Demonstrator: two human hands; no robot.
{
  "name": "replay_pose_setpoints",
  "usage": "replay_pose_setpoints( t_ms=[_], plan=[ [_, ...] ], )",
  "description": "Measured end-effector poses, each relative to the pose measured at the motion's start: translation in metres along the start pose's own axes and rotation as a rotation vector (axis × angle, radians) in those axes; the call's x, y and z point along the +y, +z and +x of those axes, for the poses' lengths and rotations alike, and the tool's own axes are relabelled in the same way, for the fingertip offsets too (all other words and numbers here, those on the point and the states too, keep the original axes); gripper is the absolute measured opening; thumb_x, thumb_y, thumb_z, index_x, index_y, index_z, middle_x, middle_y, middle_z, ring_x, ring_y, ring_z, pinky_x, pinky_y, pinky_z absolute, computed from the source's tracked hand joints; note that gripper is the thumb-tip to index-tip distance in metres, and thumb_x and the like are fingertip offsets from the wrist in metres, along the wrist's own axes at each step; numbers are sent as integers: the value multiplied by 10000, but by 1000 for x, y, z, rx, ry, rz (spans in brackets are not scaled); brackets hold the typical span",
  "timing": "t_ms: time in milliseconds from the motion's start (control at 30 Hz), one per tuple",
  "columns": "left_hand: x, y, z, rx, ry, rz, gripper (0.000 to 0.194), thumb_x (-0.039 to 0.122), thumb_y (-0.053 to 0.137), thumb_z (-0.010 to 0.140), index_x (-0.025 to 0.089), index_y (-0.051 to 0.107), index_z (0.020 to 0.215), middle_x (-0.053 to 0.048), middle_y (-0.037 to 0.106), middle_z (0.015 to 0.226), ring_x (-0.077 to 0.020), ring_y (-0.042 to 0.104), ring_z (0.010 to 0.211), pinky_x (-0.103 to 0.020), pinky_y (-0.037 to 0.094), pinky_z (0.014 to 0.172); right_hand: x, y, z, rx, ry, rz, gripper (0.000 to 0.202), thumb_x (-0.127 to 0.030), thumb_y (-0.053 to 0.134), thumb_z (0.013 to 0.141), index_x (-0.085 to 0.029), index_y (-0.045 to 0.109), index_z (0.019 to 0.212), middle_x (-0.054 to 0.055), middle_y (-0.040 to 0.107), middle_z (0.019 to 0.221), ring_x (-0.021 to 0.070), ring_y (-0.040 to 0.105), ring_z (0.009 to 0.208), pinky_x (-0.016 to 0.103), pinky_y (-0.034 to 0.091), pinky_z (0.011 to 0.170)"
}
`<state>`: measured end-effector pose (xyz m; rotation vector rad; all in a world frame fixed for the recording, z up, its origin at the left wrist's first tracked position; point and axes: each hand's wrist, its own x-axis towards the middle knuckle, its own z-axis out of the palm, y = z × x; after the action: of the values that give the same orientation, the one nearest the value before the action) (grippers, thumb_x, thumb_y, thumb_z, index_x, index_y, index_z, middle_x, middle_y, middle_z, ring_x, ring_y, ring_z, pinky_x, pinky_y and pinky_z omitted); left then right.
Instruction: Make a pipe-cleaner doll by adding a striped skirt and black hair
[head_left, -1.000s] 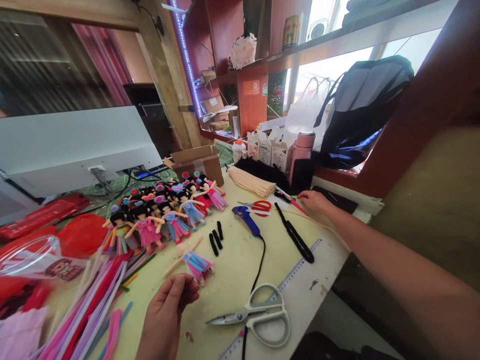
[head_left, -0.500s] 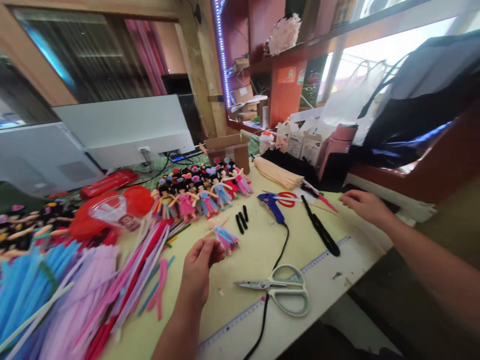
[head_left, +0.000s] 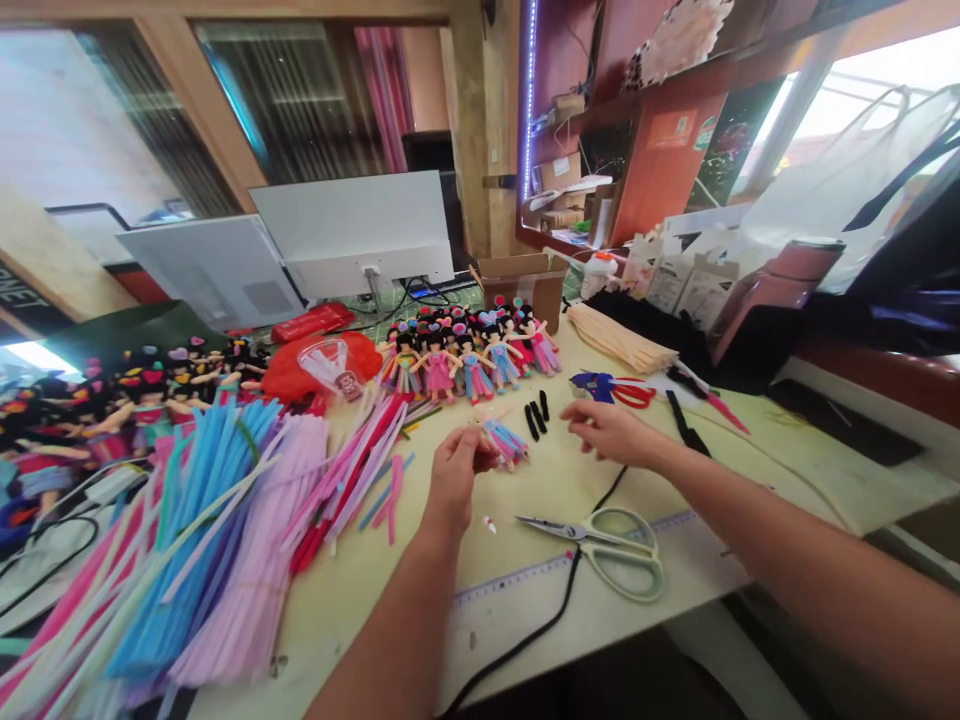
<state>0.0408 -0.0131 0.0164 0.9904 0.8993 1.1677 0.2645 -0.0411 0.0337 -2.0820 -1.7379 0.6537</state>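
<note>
My left hand is closed in a pinch beside a small doll with a blue and pink skirt; what sits between its fingertips is too small to make out. My right hand hovers over the table with its fingers apart, holding nothing. Short black pieces lie between the hands. Behind my right hand are a blue glue gun and red-handled scissors. Pale-handled scissors rest nearer me, over a black cord.
Finished dolls stand in rows before a cardboard box. Bundles of blue and lilac pipe cleaners cover the left side. Beige stems lie at the back right, near a pink bottle.
My right hand has come in from the far right toward the doll and its fingers have spread. The view has swung left, so the table's things appear further right.
</note>
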Motion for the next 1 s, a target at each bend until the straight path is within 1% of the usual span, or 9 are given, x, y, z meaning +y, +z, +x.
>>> replay_pose_setpoints(
  t_ms=[67,133,267,433,533,667,733,833,1000],
  plan=[
    [0,-2,2,13,-5,10,400,526,705,649,163,557,573,1,620,564,-88,548,501,-219,447,555,-16,11,34,45,47,-73,274,-151,430,877,-182,584,1102,68,699,919,154,672,711,224,491,576],
    [0,-4,3,24,-12,19,418,547,702,646,164,553,571,1,621,565,-86,548,493,-218,442,550,-24,19,62,95,84,-142,246,-143,492,848,-152,598,1070,129,696,981,221,676,841,277,494,665],
    [1,-5,5,17,-14,24,438,570,696,642,162,552,573,0,623,571,-83,548,491,-214,434,544,-23,27,89,133,139,-235,311,-121,591,767,-134,589,1078,193,677,1047,296,652,955,328,473,723],
    [4,-5,5,-11,-13,9,435,570,677,672,160,556,590,-2,617,576,-83,545,494,-215,434,545,-8,32,87,106,126,-257,326,-172,605,756,-176,577,1081,121,698,983,243,656,898,283,454,681],
    [5,-5,4,-22,-17,8,440,581,666,677,162,556,601,-2,615,577,-85,539,493,-221,439,548,-5,35,84,70,112,-247,335,-291,612,788,-179,565,1100,81,703,912,212,658,829,263,443,650],
    [4,-5,5,-29,-10,14,440,581,666,676,161,558,599,-2,616,581,-86,541,493,-223,432,548,-12,38,87,76,83,-249,468,-438,634,783,-148,554,1142,134,692,984,261,639,934,296,443,707],
    [2,-6,5,-28,-4,17,436,573,663,683,160,557,589,0,611,576,-85,539,491,-222,425,545,-18,39,91,69,78,-244,488,-370,702,719,-139,572,1129,154,691,1006,281,633,961,299,447,704],
    [1,-7,6,-26,6,25,431,562,654,698,158,560,581,-4,612,582,-84,538,494,-221,418,545,-22,40,96,45,88,-206,426,-202,729,629,-144,630,1039,130,709,942,258,653,901,273,456,664],
    [-1,-7,6,-26,3,48,431,569,649,696,160,563,589,-10,616,591,-90,536,501,-228,430,553,-18,38,95,-29,84,-37,250,-120,684,582,-144,671,831,41,670,653,178,636,605,230,443,510]
  ],
)
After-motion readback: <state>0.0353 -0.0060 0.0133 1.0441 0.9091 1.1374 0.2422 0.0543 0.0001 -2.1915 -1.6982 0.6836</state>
